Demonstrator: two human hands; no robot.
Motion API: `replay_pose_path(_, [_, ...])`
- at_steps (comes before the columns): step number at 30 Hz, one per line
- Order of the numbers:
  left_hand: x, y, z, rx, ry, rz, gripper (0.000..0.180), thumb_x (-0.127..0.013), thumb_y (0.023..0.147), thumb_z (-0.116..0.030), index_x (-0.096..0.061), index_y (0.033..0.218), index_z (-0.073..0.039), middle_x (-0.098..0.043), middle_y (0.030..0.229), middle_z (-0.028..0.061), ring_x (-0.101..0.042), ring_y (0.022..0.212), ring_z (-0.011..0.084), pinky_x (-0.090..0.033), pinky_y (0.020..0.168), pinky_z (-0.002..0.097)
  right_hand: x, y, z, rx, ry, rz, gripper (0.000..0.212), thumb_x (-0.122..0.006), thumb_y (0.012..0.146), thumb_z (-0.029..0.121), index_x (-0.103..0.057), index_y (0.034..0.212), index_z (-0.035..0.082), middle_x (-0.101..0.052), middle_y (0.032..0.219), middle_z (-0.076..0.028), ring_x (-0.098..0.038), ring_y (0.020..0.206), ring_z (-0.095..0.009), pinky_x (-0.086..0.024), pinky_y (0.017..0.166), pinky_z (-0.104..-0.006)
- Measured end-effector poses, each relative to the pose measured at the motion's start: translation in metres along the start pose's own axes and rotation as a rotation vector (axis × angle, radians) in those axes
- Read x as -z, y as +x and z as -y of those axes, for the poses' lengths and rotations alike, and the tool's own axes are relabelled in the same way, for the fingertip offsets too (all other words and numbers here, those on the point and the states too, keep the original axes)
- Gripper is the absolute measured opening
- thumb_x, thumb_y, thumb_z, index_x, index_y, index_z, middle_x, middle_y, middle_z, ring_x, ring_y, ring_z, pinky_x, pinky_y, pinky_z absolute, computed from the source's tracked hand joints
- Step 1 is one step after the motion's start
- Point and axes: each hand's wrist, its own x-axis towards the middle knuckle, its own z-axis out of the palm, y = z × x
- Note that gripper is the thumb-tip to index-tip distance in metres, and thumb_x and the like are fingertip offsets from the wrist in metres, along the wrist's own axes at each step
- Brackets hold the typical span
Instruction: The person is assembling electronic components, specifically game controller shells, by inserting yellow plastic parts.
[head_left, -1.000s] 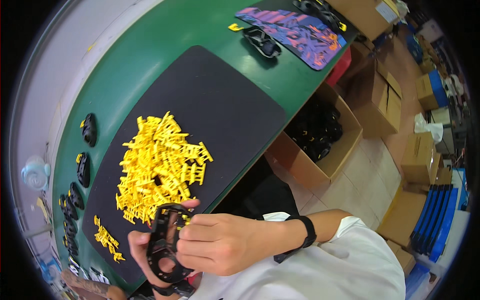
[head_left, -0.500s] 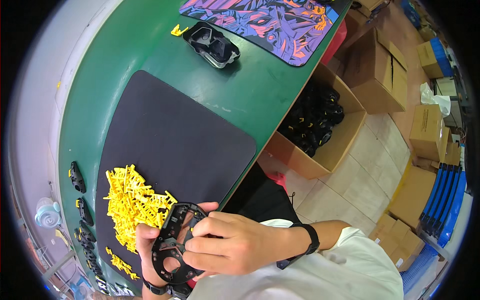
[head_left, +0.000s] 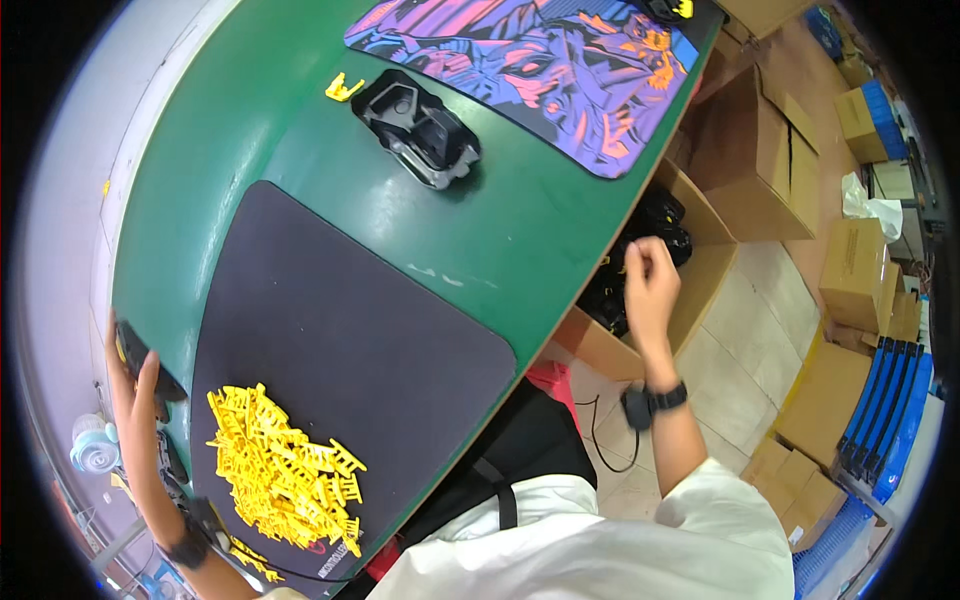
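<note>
At the left rim of the green table, my left hand (head_left: 132,385) is closed around a black plastic shell (head_left: 148,362), with the thumb on one side and the fingers on the other. More black pieces lie in a row below it, partly hidden by my forearm. My right hand (head_left: 652,285) reaches out over a cardboard box (head_left: 705,285) of black plastic parts (head_left: 668,215) beside the table. Its fingers are curled together, and whatever they hold, if anything, is hidden. A heap of small yellow plastic clips (head_left: 275,465) lies on the dark mat (head_left: 350,310).
An open black molded casing (head_left: 418,130) sits farther up the table, with a yellow piece (head_left: 343,88) next to it. Behind it lies a colourful patterned mat (head_left: 540,75). Cartons (head_left: 755,150) and blue-edged stacked panels (head_left: 880,410) stand on the floor at the right.
My hands have parted: the left went to the table's left rim with a black shell, the right swung out over the box. The yellow heap and casing appear lower in view.
</note>
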Motion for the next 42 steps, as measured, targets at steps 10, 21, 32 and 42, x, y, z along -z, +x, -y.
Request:
replay_pose_path(10, [0.024,0.101,0.245,0.265,0.507,-0.004,0.060,-0.056,0.100,-0.036,-0.039,0.153,-0.013,-0.042,0.146,0.0326,-0.055,0.118,0.0440,-0.042,0.105,0.0467,-0.123,0.001,-0.263,-0.042,-0.461,0.082,0.054,-0.074,0.087,0.028,-0.052,0.122,-0.007,-0.063,0.114,-0.029,-0.061,0.106,-0.047,-0.051,0.093,-0.0430])
replay_pose_path(21, [0.051,-0.034,0.011,-0.095,0.035,-0.349,0.042,-0.049,0.104,-0.028,-0.053,0.139,-0.006,-0.060,0.113,0.0138,-0.058,0.101,0.0203,-0.047,0.082,0.0317,-0.001,0.003,-0.159,-0.395,-0.166,-0.109,0.055,-0.074,0.091,0.023,-0.046,0.130,-0.003,-0.069,0.112,-0.024,-0.070,0.099,-0.032,-0.054,0.087,-0.0368])
replay_pose_path(32, [-0.078,-0.209,-0.153,0.061,-1.458,0.650,0.105,-0.079,0.086,-0.039,-0.015,0.158,0.003,-0.041,0.151,0.0203,-0.046,0.137,0.0301,-0.040,0.110,0.0420,0.046,-0.143,0.159,0.281,1.095,0.236,0.109,-0.094,0.063,0.034,-0.027,0.144,0.006,-0.049,0.135,-0.027,-0.057,0.121,-0.037,-0.051,0.099,-0.0476])
replay_pose_path(42, [-0.090,-0.262,-0.072,0.276,-1.809,-0.142,0.099,-0.045,0.087,-0.082,-0.037,0.148,-0.004,-0.060,0.126,0.0160,-0.063,0.116,0.0341,-0.054,0.097,0.0468,-0.041,-0.156,0.281,0.533,0.459,0.711,0.034,-0.071,0.087,0.010,-0.062,0.119,0.001,-0.062,0.115,-0.017,-0.061,0.100,-0.026,-0.050,0.083,-0.0370])
